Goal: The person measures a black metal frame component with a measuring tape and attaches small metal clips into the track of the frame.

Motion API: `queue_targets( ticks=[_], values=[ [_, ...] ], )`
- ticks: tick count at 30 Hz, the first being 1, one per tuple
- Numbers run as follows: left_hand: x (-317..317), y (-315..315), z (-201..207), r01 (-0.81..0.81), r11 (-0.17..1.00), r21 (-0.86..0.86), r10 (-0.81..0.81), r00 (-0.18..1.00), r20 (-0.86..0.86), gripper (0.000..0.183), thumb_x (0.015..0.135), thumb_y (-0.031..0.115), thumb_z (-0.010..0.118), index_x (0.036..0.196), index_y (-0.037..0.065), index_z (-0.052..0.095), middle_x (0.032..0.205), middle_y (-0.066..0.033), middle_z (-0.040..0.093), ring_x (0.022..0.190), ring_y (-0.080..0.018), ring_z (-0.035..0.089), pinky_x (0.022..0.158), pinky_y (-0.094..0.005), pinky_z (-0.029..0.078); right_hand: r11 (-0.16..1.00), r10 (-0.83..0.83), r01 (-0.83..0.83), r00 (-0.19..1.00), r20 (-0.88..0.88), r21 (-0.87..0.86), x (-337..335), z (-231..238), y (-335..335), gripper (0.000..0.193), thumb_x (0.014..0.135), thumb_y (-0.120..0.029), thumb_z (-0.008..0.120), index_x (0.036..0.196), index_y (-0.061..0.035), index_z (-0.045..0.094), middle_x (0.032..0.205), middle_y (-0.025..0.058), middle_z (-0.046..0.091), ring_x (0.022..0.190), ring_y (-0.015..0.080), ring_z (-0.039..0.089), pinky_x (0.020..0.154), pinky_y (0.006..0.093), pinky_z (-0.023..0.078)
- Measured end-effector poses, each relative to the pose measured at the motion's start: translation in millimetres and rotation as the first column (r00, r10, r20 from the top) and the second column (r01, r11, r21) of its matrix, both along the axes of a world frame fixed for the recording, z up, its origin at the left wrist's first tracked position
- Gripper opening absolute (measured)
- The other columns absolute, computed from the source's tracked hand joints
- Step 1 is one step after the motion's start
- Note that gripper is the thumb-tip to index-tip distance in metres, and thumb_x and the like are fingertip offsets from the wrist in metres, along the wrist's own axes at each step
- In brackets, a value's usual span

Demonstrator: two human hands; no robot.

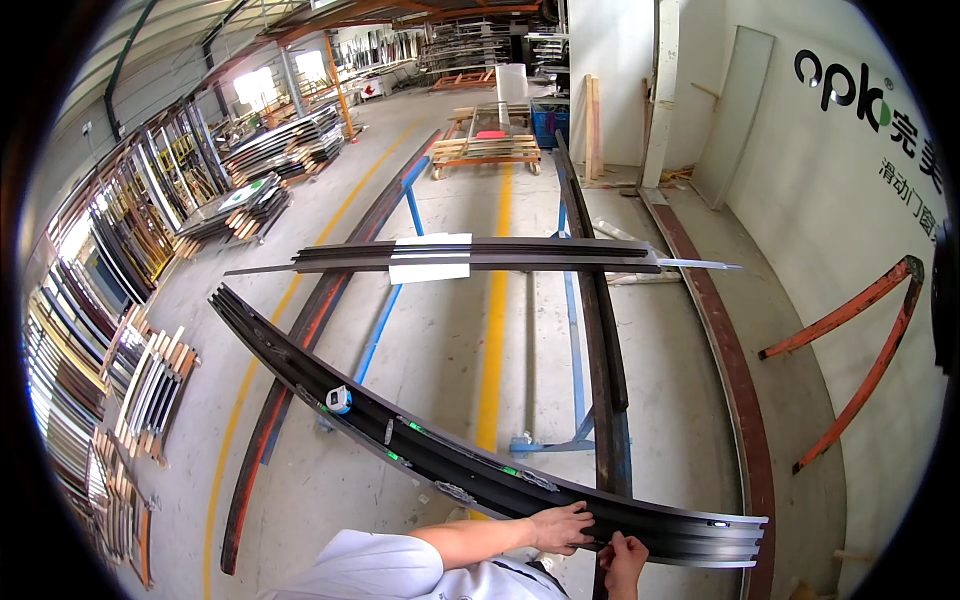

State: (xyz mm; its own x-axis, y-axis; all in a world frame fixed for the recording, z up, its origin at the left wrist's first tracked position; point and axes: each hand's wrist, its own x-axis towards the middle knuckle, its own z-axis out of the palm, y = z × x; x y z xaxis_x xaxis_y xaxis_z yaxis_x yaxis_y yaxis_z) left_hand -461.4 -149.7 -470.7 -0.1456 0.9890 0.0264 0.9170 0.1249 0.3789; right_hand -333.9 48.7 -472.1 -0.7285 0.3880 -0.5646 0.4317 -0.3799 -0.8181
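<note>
A long dark metal profile with lengthwise channels lies across the two supports in front of me, bowed in this wide view. My left hand lies on its near side, fingers stretched out over the channels. Just right of it, my right hand is closed at the profile's near edge, fingers pinched together; anything between them is hidden. On the profile, left of my hands, sit a white-and-blue tape measure, several small green pieces and small metal fittings.
Beyond it, another bundle of dark profiles with white paper rests across the dark rails on blue stands. An orange bent bar leans at right. Racks of profiles line the left. A wooden trolley stands far ahead.
</note>
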Motion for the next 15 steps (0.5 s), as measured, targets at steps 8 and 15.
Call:
queue_targets(
  ticks=[8,15],
  values=[
    [-0.6,0.5,3.0,0.014,1.0,0.005,-0.014,1.0,0.01,0.051,0.086,0.038,0.067,0.131,0.013,0.067,0.128,-0.0202,0.06,0.128,-0.0334,0.051,0.118,-0.0545,0.029,0.888,-0.093,0.063,0.995,-0.043,-0.456,11.7,34.9,-1.4,0.015,0.099,0.0,0.058,0.086,0.0017,0.064,0.081,0.0211,0.073,0.069,0.0266,0.072,0.058,0.0317,0.054],
    [-1.6,1.6,12.0,0.01,0.998,-0.066,-0.007,0.999,0.039,0.053,0.087,0.039,0.066,0.133,0.014,0.066,0.13,-0.0199,0.06,0.129,-0.0324,0.051,0.119,-0.0538,0.028,0.949,0.167,-0.151,0.985,-0.034,0.278,0.1,15.4,-4.9,0.02,0.101,-0.007,0.056,0.083,0.0006,0.062,0.066,0.0148,0.068,0.05,0.02,0.062,0.046,0.0302,0.049]
  ],
)
